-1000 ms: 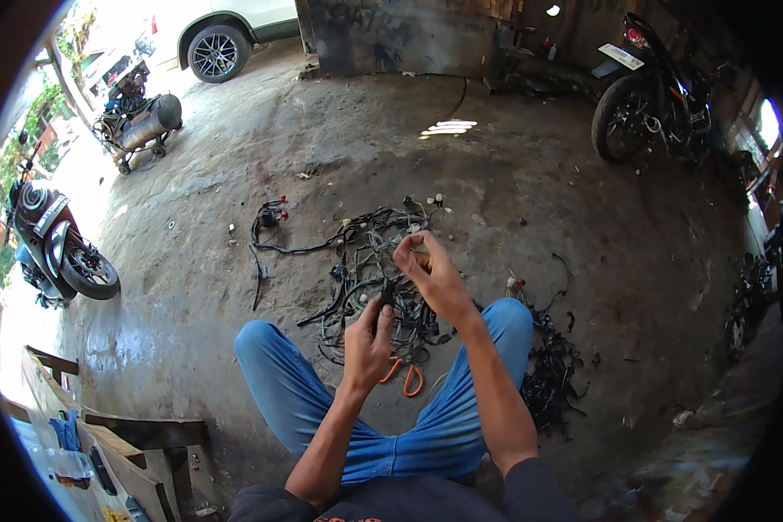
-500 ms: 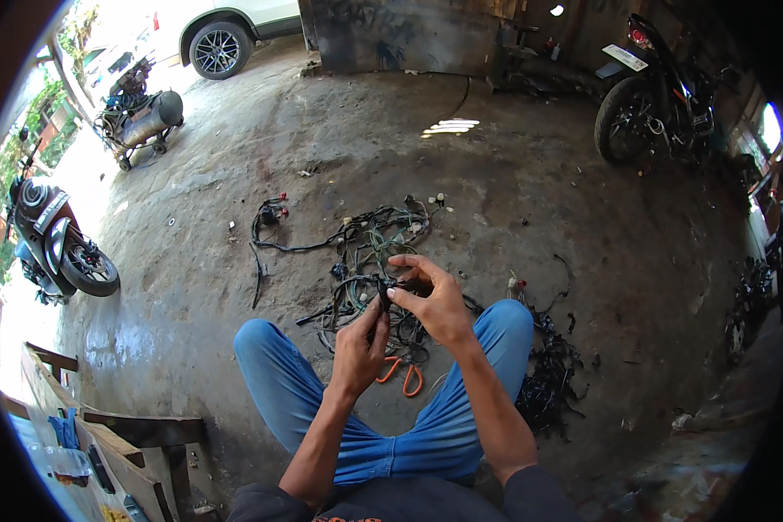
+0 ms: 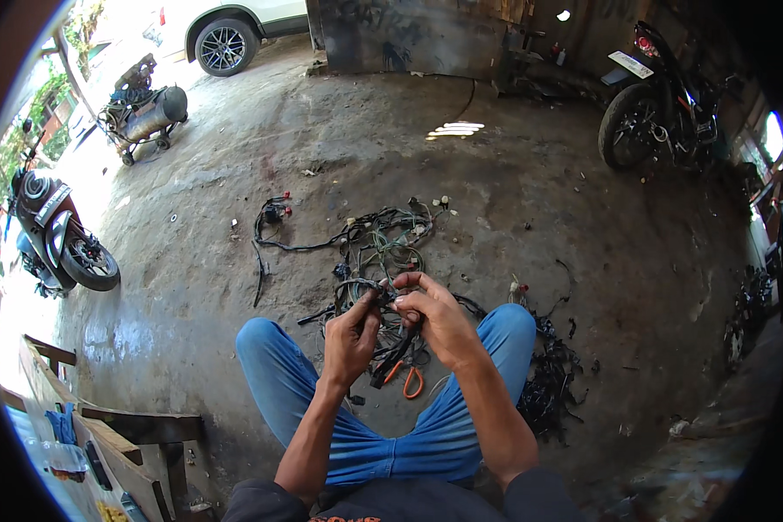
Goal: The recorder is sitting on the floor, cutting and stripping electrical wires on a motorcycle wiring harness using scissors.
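My left hand (image 3: 350, 335) and my right hand (image 3: 431, 322) meet above a tangled wire harness (image 3: 390, 228) on the concrete floor, both closed on a section of dark wires or wrapping. A black strip (image 3: 390, 364) hangs down between them. Orange-handled pliers or cutters (image 3: 413, 383) lie below the hands, between my jean-clad knees (image 3: 265, 344). At the far left of the tangle is a branch with red connectors (image 3: 280, 209). A heap of black stripped tape or scraps (image 3: 548, 383) lies beside my right knee.
A black scooter (image 3: 56, 235) and a wheeled compressor (image 3: 152, 117) stand at left, a white car (image 3: 252, 19) behind, a motorcycle (image 3: 644, 122) at back right. A wooden bench (image 3: 117, 435) with a plastic bottle is at lower left; a metal panel (image 3: 404, 39) closes the back.
My right hand has come down to my left and closed with it on the wires. Both have shifted slightly, and a black strip now hangs below them.
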Demonstrator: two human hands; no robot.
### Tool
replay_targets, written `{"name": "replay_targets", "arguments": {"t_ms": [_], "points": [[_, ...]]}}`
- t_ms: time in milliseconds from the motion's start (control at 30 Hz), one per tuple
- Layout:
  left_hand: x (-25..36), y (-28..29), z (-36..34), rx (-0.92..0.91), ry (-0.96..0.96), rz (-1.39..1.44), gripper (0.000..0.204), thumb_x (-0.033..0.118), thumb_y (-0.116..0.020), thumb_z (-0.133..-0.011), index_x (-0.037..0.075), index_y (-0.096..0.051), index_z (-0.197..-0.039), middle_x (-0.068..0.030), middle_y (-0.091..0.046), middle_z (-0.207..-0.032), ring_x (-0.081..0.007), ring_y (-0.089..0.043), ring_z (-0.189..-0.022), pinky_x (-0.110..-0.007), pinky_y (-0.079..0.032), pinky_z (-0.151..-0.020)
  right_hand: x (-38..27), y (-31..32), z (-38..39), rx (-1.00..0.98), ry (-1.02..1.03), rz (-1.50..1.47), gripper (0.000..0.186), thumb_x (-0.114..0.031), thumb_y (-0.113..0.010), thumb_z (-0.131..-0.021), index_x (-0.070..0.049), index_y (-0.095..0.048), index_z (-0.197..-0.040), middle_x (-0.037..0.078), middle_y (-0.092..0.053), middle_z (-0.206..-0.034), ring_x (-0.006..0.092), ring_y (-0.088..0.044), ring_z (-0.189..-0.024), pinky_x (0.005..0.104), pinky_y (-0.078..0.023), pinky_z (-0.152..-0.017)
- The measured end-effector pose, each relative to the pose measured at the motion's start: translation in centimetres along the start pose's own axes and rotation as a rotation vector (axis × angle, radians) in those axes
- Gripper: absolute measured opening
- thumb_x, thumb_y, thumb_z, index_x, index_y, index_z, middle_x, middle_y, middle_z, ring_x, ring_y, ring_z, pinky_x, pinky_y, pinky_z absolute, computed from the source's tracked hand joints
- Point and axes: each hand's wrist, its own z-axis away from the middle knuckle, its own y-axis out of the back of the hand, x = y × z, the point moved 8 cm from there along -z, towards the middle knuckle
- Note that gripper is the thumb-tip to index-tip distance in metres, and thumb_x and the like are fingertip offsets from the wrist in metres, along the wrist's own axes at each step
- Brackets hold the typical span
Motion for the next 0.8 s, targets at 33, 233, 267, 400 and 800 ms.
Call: {"name": "replay_targets", "arguments": {"t_ms": [33,233,267,400,800], "points": [[-0.2,0.1,-0.1,-0.016,0.006,-0.014,0.037,0.006,-0.059,-0.092,-0.003,-0.063,-0.128,-0.0102,-0.058,-0.067,-0.0101,-0.052,-0.057,-0.028,-0.045,-0.056,-0.2,0.0,-0.1,0.001,0.003,0.001,0.030,-0.010,-0.067,-0.086,-0.004,-0.057,-0.113,0.001,-0.063,-0.090,0.0062,-0.052,-0.080,0.0209,-0.040,-0.071],[1.3,1.7,-0.6,-0.139,0.042,-0.061,0.030,0.006,-0.060,-0.088,-0.002,-0.069,-0.116,-0.0102,-0.055,-0.061,-0.0110,-0.051,-0.053,-0.029,-0.044,-0.054,-2.1,-0.7,0.0,-0.063,-0.002,0.291,0.036,-0.015,-0.068,-0.089,-0.006,-0.047,-0.116,0.002,-0.060,-0.089,0.0065,-0.053,-0.083,0.0219,-0.040,-0.072],[1.9,1.8,-0.6,-0.178,0.060,-0.040,0.028,0.006,-0.060,-0.088,-0.002,-0.069,-0.113,-0.0119,-0.055,-0.062,-0.0120,-0.052,-0.053,-0.030,-0.045,-0.054,-2.2,-0.7,0.0,-0.088,0.001,0.287,0.038,-0.019,-0.071,-0.090,-0.007,-0.045,-0.115,0.002,-0.060,-0.087,0.0063,-0.053,-0.081,0.0218,-0.040,-0.070],[3.8,2.3,-0.6,-0.279,0.035,-0.008,0.028,0.005,-0.061,-0.087,-0.001,-0.070,-0.112,-0.0139,-0.056,-0.062,-0.0132,-0.052,-0.052,-0.031,-0.045,-0.054,-3.3,-1.1,0.8,-0.137,-0.045,0.353,0.045,-0.026,-0.080,-0.088,-0.008,-0.044,-0.108,0.000,-0.058,-0.080,0.0056,-0.053,-0.075,0.0211,-0.040,-0.064],[6.3,3.0,-0.5,-0.506,0.048,-0.091,0.032,0.006,-0.062,-0.084,0.001,-0.070,-0.115,-0.0174,-0.057,-0.065,-0.0182,-0.053,-0.051,-0.033,-0.045,-0.054,-4.4,-2.1,1.7,-0.145,-0.062,0.431,0.046,-0.026,-0.084,-0.085,-0.010,-0.042,-0.094,-0.001,-0.057,-0.078,0.0058,-0.057,-0.078,0.0209,-0.041,-0.061]]}}
